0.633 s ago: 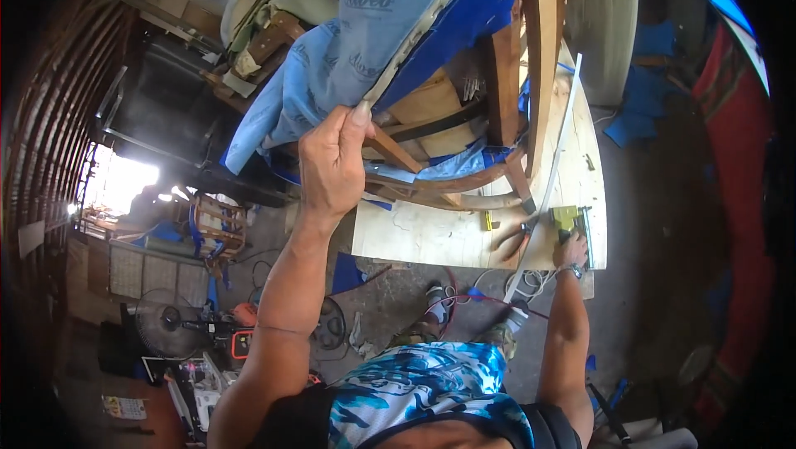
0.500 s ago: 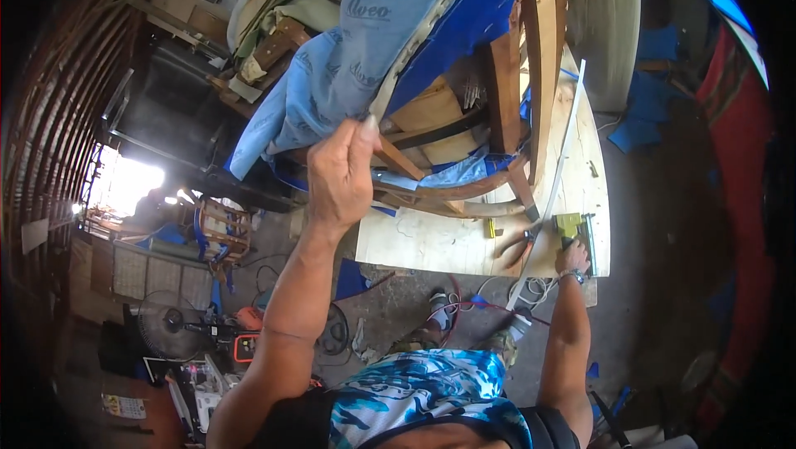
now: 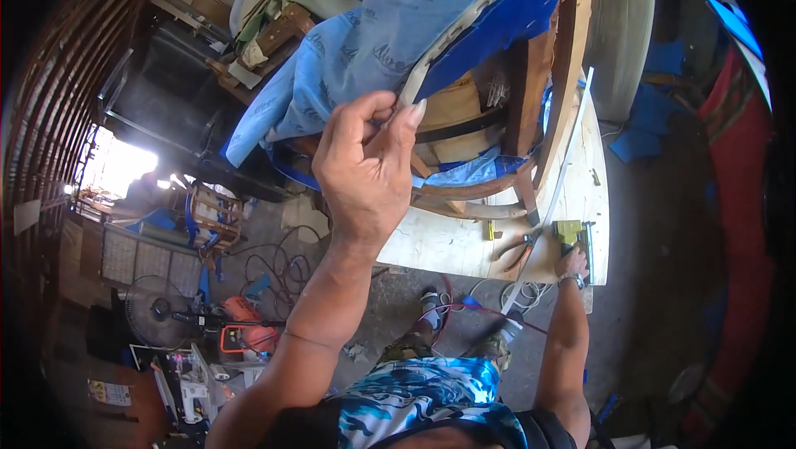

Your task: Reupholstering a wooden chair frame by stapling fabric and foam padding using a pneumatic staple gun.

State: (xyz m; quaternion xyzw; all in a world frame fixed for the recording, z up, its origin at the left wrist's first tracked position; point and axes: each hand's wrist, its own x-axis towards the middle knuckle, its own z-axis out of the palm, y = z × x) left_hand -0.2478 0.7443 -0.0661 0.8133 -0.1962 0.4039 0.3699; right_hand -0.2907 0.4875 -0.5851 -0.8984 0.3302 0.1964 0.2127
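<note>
A wooden chair frame point(image 3: 524, 97) rests on a pale plywood tabletop point(image 3: 448, 247), with light blue fabric point(image 3: 348, 59) draped over its back and darker blue cloth beneath. Along the fabric's edge runs a cream stapled strip point(image 3: 454, 28). My left hand point(image 3: 365, 163) is closed in a pinch on the strip's lower end, thumb against fingertips. At the table's right front corner, my right hand point(image 3: 572, 263) is wrapped round the handle of a green staple gun point(image 3: 568, 232), which lies on the board. The fingers of that hand are partly hidden.
Orange-handled pincers point(image 3: 522, 254) and a small yellow piece point(image 3: 490, 230) lie left of the staple gun. A long white strip point(image 3: 568, 146) crosses the board and hangs over its front edge. Hoses and cords point(image 3: 531, 293) trail on the floor. A fan point(image 3: 162, 310) stands at lower left.
My left hand has shifted right and slightly up, its fingers now curled more fully at the strip's end. My right hand stays at the staple gun. The whole view has shifted a little.
</note>
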